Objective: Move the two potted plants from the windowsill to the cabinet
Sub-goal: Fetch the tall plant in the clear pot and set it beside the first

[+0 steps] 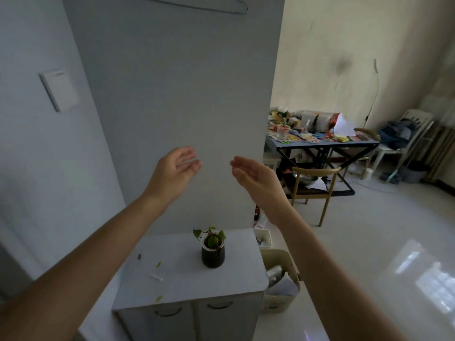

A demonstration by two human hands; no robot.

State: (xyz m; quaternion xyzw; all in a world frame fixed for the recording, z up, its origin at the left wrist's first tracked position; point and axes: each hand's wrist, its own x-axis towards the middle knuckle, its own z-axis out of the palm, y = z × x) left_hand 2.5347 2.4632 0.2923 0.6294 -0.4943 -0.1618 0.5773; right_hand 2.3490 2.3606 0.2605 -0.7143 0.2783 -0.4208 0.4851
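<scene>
Both arms reach forward, left hand [176,166] and right hand [256,177] raised, empty, palms facing inward

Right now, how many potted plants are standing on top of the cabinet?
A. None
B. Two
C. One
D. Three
C. A single potted plant in a dark pot stands on the cabinet top, toward its back right, and both the left hand and the right hand are raised above it, open and empty.
</scene>
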